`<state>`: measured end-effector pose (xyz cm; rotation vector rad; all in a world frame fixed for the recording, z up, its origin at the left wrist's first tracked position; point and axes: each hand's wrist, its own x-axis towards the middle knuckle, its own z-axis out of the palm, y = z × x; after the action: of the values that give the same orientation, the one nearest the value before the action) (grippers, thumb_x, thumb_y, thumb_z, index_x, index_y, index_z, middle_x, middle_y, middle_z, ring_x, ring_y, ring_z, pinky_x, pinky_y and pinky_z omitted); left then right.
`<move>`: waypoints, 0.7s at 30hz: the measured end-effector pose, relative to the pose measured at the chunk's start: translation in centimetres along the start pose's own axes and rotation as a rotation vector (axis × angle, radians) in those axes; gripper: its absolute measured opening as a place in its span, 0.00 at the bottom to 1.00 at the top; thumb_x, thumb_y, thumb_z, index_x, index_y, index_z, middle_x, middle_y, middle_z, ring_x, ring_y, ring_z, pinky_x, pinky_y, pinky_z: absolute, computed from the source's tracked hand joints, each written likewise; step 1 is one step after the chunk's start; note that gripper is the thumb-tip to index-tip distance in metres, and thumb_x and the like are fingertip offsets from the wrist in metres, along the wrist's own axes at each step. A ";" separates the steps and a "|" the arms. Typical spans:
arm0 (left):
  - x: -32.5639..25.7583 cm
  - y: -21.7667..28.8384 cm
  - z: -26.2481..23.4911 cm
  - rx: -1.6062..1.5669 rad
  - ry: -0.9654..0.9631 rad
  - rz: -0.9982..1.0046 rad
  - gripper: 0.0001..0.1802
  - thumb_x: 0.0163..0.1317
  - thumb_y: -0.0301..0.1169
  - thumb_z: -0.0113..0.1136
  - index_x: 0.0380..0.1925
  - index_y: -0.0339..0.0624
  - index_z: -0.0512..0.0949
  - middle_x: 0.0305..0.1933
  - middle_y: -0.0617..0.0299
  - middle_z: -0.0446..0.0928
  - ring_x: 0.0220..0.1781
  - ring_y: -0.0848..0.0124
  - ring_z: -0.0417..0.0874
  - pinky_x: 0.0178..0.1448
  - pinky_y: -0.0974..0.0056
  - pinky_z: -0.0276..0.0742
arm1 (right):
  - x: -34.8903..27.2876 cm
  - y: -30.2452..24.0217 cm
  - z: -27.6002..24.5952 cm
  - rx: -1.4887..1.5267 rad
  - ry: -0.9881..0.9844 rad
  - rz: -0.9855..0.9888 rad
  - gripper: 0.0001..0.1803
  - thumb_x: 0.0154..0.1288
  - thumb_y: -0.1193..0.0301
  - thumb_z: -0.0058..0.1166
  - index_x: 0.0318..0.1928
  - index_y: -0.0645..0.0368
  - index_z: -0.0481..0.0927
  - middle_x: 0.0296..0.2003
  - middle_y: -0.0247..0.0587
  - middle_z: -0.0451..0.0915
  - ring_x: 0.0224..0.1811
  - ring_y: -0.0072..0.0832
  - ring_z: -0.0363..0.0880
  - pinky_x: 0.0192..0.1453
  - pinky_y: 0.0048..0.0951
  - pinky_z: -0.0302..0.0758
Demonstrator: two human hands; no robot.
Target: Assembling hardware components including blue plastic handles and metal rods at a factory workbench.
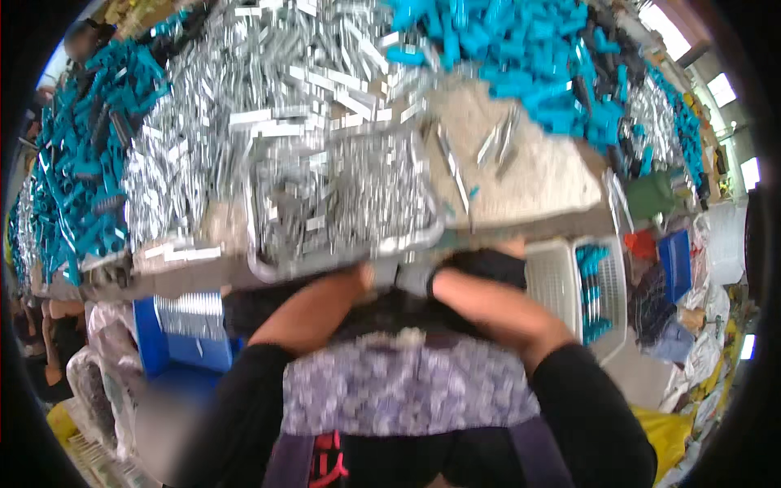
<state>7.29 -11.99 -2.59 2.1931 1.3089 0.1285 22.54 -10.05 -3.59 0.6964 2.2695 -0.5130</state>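
Left hand (383, 273) and right hand (416, 279) are noted close together at the near rim of the tray (251, 215), finger opening and any grasp or contact indeterminable through blur, with the metal pieces (366, 191) lying inside the tray, beyond the fingers

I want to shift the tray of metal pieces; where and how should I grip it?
Probably grip the tray by its left and right rims, one hand each, from the near side: it is wide and loaded, with metal strips crowding its far edge.
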 end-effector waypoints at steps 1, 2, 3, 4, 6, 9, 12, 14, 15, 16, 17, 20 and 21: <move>-1.9 -0.4 0.4 0.031 0.023 0.021 0.27 0.60 0.46 0.60 0.56 0.45 0.79 0.60 0.49 0.77 0.63 0.54 0.77 0.69 0.54 0.70 | 0.5 1.0 1.2 0.036 0.205 0.013 0.21 0.70 0.55 0.42 0.46 0.50 0.87 0.51 0.44 0.85 0.57 0.39 0.82 0.59 0.43 0.77; -2.1 -0.7 -0.3 0.042 0.030 0.020 0.27 0.60 0.46 0.60 0.57 0.45 0.78 0.60 0.49 0.77 0.63 0.54 0.77 0.68 0.54 0.70 | 0.6 0.9 2.4 0.080 0.388 0.000 0.19 0.69 0.60 0.44 0.42 0.50 0.89 0.47 0.43 0.87 0.54 0.39 0.83 0.55 0.43 0.79; -1.4 0.0 -0.7 0.046 0.025 0.008 0.27 0.60 0.46 0.60 0.57 0.45 0.78 0.59 0.49 0.77 0.63 0.54 0.77 0.68 0.54 0.70 | -1.1 -2.0 -0.6 0.045 0.127 0.148 0.19 0.69 0.62 0.43 0.47 0.52 0.88 0.50 0.47 0.85 0.56 0.43 0.83 0.59 0.45 0.78; -0.3 0.9 -1.2 0.056 0.026 0.018 0.27 0.60 0.46 0.60 0.57 0.45 0.78 0.59 0.49 0.77 0.63 0.54 0.77 0.68 0.54 0.71 | 0.0 -1.5 2.0 0.338 0.339 0.251 0.21 0.69 0.60 0.43 0.51 0.53 0.86 0.51 0.51 0.85 0.55 0.46 0.83 0.58 0.46 0.77; -1.5 0.7 -1.9 0.059 -0.001 0.010 0.27 0.60 0.46 0.60 0.57 0.44 0.78 0.59 0.48 0.77 0.62 0.54 0.77 0.68 0.54 0.71 | 2.0 1.1 5.0 0.378 0.377 0.120 0.22 0.70 0.57 0.43 0.54 0.52 0.84 0.50 0.52 0.84 0.53 0.48 0.83 0.58 0.46 0.77; -1.1 0.7 -2.7 0.078 -0.037 0.042 0.27 0.60 0.45 0.60 0.57 0.44 0.78 0.59 0.48 0.78 0.62 0.53 0.77 0.68 0.53 0.71 | -4.1 0.4 -1.6 0.473 0.222 0.167 0.23 0.63 0.54 0.51 0.48 0.57 0.84 0.44 0.56 0.85 0.46 0.51 0.84 0.51 0.48 0.78; -2.6 0.7 -2.9 0.087 -0.120 0.109 0.27 0.60 0.45 0.59 0.57 0.44 0.78 0.58 0.47 0.78 0.62 0.53 0.78 0.67 0.53 0.72 | -15.0 -1.4 -4.2 0.601 0.350 0.246 0.19 0.57 0.56 0.58 0.41 0.58 0.84 0.36 0.52 0.85 0.40 0.52 0.85 0.47 0.49 0.78; -4.0 0.7 -2.4 -0.122 -0.053 0.029 0.29 0.56 0.45 0.65 0.55 0.43 0.77 0.54 0.44 0.80 0.58 0.51 0.81 0.64 0.50 0.74 | -22.3 -0.5 -2.3 0.751 0.651 0.090 0.13 0.54 0.63 0.62 0.36 0.58 0.83 0.31 0.50 0.84 0.34 0.46 0.85 0.42 0.43 0.78; -5.1 0.8 -2.1 -0.139 0.003 0.032 0.25 0.58 0.42 0.65 0.54 0.44 0.77 0.47 0.46 0.82 0.50 0.50 0.83 0.55 0.50 0.78 | -25.9 -0.4 -1.4 0.928 0.662 0.080 0.13 0.52 0.66 0.64 0.36 0.59 0.82 0.29 0.49 0.83 0.33 0.42 0.84 0.40 0.40 0.78; -5.8 1.3 -1.9 -0.159 0.063 0.034 0.22 0.61 0.38 0.64 0.54 0.44 0.76 0.41 0.49 0.84 0.42 0.48 0.86 0.45 0.49 0.81 | -28.5 -0.6 -0.3 1.098 0.680 0.070 0.13 0.50 0.69 0.66 0.36 0.59 0.82 0.28 0.48 0.82 0.31 0.37 0.84 0.37 0.37 0.77; -5.7 3.3 -2.2 -0.098 0.006 0.046 0.31 0.56 0.37 0.68 0.60 0.43 0.72 0.45 0.48 0.84 0.47 0.48 0.85 0.49 0.50 0.81 | -29.7 -1.5 1.7 1.153 0.713 0.138 0.13 0.49 0.70 0.66 0.35 0.60 0.81 0.27 0.45 0.81 0.29 0.33 0.82 0.35 0.33 0.75; -5.4 8.2 -2.5 -0.052 -0.059 0.146 0.34 0.57 0.34 0.69 0.64 0.42 0.70 0.45 0.47 0.83 0.47 0.49 0.85 0.49 0.51 0.81 | -29.2 -5.3 8.2 1.266 0.863 0.282 0.16 0.51 0.64 0.66 0.39 0.58 0.81 0.28 0.48 0.81 0.34 0.41 0.83 0.40 0.39 0.76; -5.2 9.5 -2.8 -0.059 -0.024 0.194 0.27 0.62 0.33 0.66 0.61 0.42 0.73 0.42 0.46 0.84 0.42 0.50 0.87 0.46 0.52 0.82 | -30.1 -5.5 10.2 1.261 1.003 0.379 0.18 0.52 0.64 0.66 0.42 0.60 0.81 0.31 0.50 0.81 0.35 0.42 0.83 0.42 0.39 0.77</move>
<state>11.03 -18.52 5.72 2.2607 1.0638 0.2126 42.75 -29.82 11.97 2.3533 2.2714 -1.7130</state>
